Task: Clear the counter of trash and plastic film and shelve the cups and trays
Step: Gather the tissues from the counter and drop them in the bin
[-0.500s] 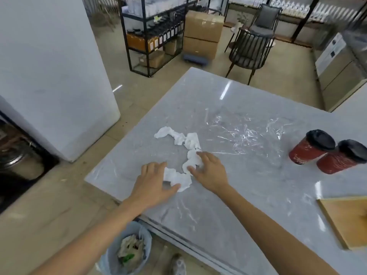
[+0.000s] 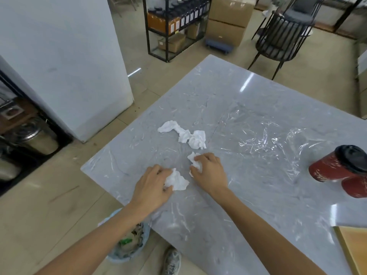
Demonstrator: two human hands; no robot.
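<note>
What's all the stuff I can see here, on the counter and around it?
crumpled tissues: three clumps, white; one lying loose mid-counter, one under each hand
plastic film: one sheet, clear, wrinkled, spread over the counter's right half
paper cups: two, red with black lids, on their sides at the right edge
wooden tray: one, tan, bottom right corner
counter: one, grey marble
trash bin: one, light blue, on the floor, part full
shelf rack: one, black, far side
cardboard boxes: two stacked, brown
chair: one, black
left hand: closing on a tissue
right hand: closing on a tissue
</note>
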